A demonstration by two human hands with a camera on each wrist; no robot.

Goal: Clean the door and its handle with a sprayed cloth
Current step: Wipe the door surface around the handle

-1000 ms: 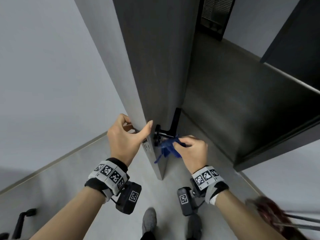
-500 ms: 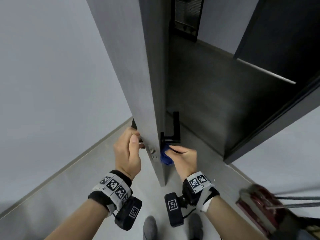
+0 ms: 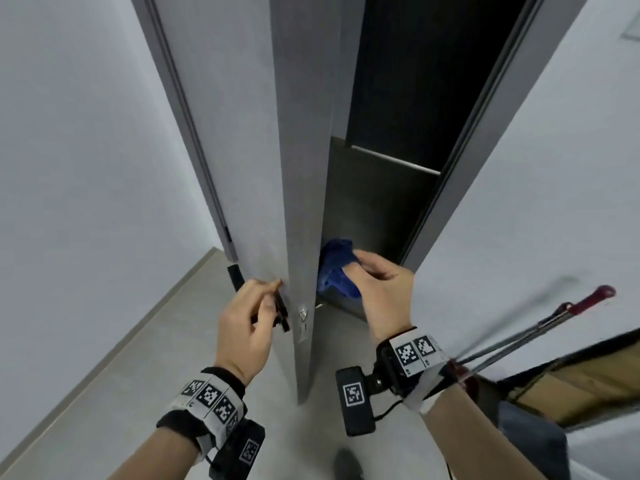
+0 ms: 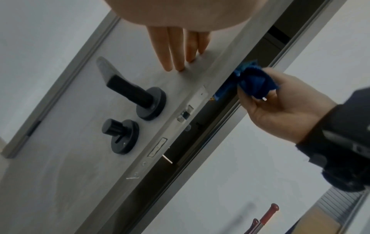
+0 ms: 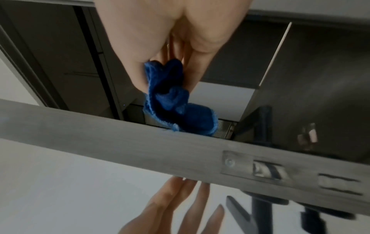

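Observation:
The grey door [image 3: 298, 168] stands edge-on before me, its latch plate [image 3: 303, 315] facing me. My left hand [image 3: 256, 306] lies on the door's left face beside the black lever handle [image 4: 128, 90], its straight fingers [image 4: 176, 52] touching the panel above it. A black thumb-turn [image 4: 120, 136] sits below the lever. My right hand [image 3: 367, 271] pinches a bunched blue cloth [image 3: 336, 268] against the door's right side, just past the edge. In the right wrist view the cloth [image 5: 170, 98] hangs from thumb and fingers above the door edge [image 5: 140, 142]. The handle on the right face is hidden.
The dark door frame [image 3: 485, 133] rises close on the right, leaving a narrow gap. A red-handled metal pole [image 3: 588, 299] and a cardboard box [image 3: 588, 386] stand at the right. A white wall [image 3: 86, 168] runs along the left. My shoe [image 3: 346, 462] is below.
The door now stands closer to the frame. My left hand has let go and lies flat on the panel. My right hand has lifted the cloth off the handle to above it.

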